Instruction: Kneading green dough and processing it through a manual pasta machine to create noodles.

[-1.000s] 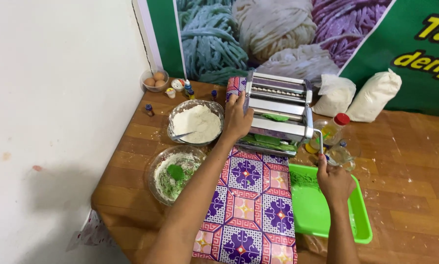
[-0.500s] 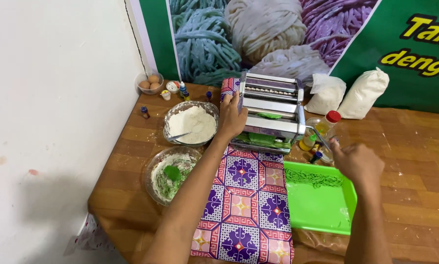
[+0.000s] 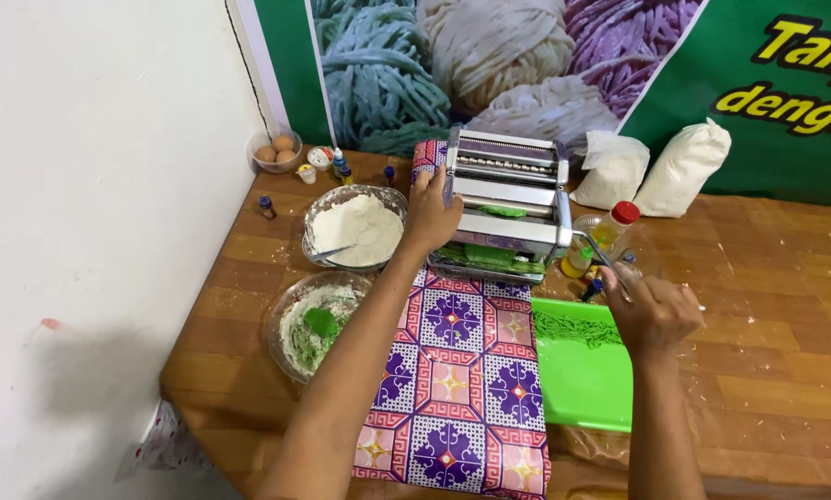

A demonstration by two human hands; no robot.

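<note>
Counter [image 3: 767,306]: wooden, dusted with flour; everything sits toward its left half and back edge.
Cloth [image 3: 452,370]: patterned mat running from the front edge back under the machine.
Machine [image 3: 508,199]: steel pasta roller at the back edge, green dough [image 3: 503,211] in its rollers and more hanging at the bottom.
Tray [image 3: 587,389]: green, right of the cloth; a small heap of cut green noodles [image 3: 568,324] lies at its back end, the rest bare.
Bags [image 3: 679,167]: two white sacks at the back edge, right of the machine.
Bowls: flour bowl [image 3: 355,227] left of the machine; dough bowl [image 3: 313,319] nearer the front-left corner, a green lump left in it.
My left hand [image 3: 432,211]: pressed flat against the machine's left side, steadying it, fingers loosely curled.
My right hand [image 3: 651,310]: closed around the crank [image 3: 610,264] on the machine's right.
Progress: I'd judge it early to midway; one batch is cut, dough is in the rollers, one lump waits.
</note>
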